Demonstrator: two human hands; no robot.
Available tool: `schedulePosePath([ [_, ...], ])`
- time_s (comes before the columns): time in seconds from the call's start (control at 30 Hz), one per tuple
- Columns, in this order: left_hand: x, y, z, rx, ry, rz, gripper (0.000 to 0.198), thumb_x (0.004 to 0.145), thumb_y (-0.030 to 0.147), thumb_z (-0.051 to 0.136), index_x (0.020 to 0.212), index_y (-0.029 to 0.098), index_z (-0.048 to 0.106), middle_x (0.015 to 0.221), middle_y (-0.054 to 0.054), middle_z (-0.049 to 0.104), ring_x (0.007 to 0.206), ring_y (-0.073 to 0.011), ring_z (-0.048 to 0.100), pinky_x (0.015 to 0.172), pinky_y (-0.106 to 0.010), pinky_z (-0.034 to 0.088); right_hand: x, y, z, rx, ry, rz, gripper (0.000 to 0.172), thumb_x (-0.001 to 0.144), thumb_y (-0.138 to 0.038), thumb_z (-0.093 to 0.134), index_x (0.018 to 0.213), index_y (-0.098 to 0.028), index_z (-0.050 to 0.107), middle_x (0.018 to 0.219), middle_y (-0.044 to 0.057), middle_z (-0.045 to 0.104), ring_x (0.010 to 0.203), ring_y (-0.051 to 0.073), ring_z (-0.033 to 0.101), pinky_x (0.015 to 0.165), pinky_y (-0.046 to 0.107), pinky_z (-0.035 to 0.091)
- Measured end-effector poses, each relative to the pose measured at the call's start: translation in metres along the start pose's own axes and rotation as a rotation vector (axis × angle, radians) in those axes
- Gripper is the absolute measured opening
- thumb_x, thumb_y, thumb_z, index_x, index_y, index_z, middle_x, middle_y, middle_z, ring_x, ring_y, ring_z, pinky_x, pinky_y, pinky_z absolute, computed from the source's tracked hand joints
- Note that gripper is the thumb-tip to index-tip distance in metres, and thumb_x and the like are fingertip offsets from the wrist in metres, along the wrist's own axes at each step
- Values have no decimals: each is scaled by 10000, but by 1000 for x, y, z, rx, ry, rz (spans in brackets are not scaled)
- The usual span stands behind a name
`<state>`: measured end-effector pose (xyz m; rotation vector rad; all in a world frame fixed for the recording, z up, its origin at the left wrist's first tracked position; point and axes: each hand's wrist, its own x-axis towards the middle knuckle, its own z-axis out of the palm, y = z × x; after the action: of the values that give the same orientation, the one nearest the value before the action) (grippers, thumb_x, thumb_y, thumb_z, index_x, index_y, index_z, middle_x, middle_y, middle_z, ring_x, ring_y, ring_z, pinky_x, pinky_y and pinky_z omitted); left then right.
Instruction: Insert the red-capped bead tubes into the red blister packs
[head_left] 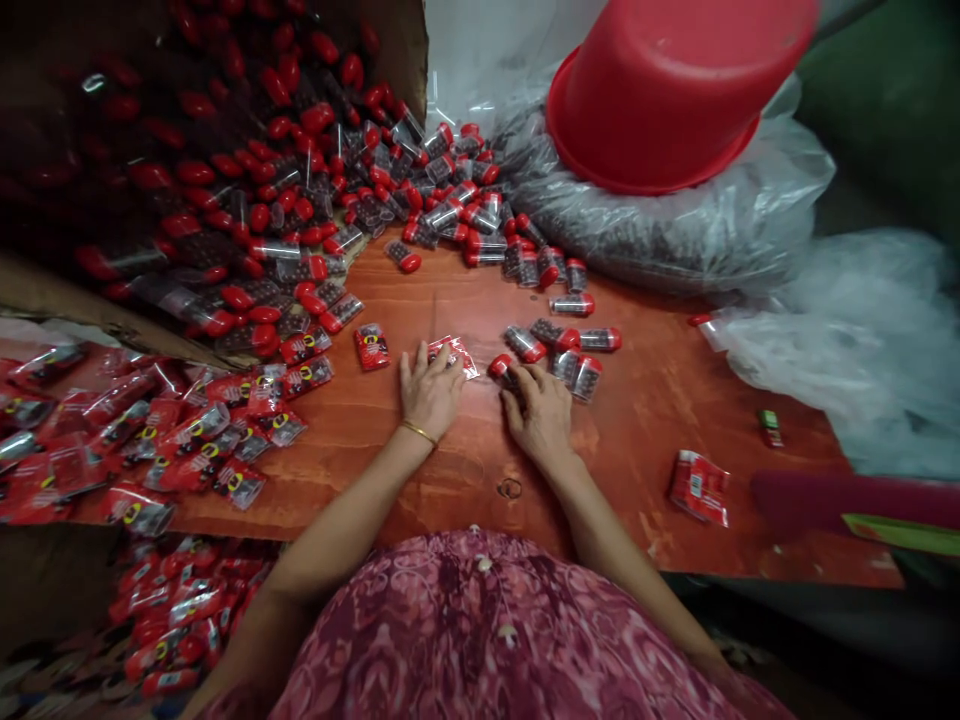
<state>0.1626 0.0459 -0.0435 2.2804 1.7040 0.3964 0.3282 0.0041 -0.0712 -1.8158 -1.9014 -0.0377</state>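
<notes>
Left hand (433,392) (gold bracelet (418,432) at the wrist): one, unclenched, fingers resting over a red packet (463,356) on the wooden table (480,450). Right hand (541,415): one, fingers bent at a red-capped tube (501,367); whether it gripped, I could not tell. Similar tubes (525,343) lay just beyond.

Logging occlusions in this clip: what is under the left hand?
Partly under the left hand lies a red printed packet, its right side showing; whatever the hand covers cannot be seen.
</notes>
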Motion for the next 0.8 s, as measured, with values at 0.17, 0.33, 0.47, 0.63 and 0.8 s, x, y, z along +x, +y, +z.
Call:
schedulePosePath([
  [0.17, 8, -7, 1, -152, 35, -13, 215, 818, 283, 523, 925, 273, 709, 1207, -70, 621, 1272, -329, 398, 1045, -601, 158, -2, 1, 0, 29, 13, 4, 362, 838, -287, 500, 1172, -162, 558, 1141, 126, 578, 1016, 248, 506, 874, 397, 397],
  [0.33, 11, -15, 0, -328, 132, -95, 170, 789, 293, 564, 862, 291, 717, 1139, -52, 657, 1243, -302, 444, 1039, -605, 158, 1, -9, -13, 103, 109, 26, 262, 838, -290, 499, 1044, -181, 620, 1147, 128, 584, 1049, 257, 498, 904, 437, 379],
  [0.47, 6, -9, -11, -387, 273, -123, 229, 800, 339, 551, 936, 249, 713, 1204, -100, 613, 1264, -308, 421, 1054, -578, 161, 16, -34, -19, 499, 59, 92, 256, 862, -345, 463, 953, -177, 633, 960, 96, 651, 898, 202, 570, 828, 361, 442],
  [0.63, -4, 3, -24, -542, 354, -106, 264, 765, 319, 604, 1003, 241, 687, 1274, -93, 569, 1287, -273, 397, 1091, -501, 168, 40, -61, -3, 1083, -137, 293, 283, 830, -420, 469, 812, -177, 614, 719, 9, 624, 676, 136, 565, 640, 252, 460],
  [0.8, -11, 4, -34, -1211, 79, -516, 437, 681, 494, 657, 993, 188, 653, 1026, -96, 690, 980, -223, 632, 812, -328, 497, 40, -67, -1, 1033, -30, 305, 298, 836, -398, 433, 633, -193, 503, 570, -25, 498, 551, 107, 462, 551, 229, 389],
])
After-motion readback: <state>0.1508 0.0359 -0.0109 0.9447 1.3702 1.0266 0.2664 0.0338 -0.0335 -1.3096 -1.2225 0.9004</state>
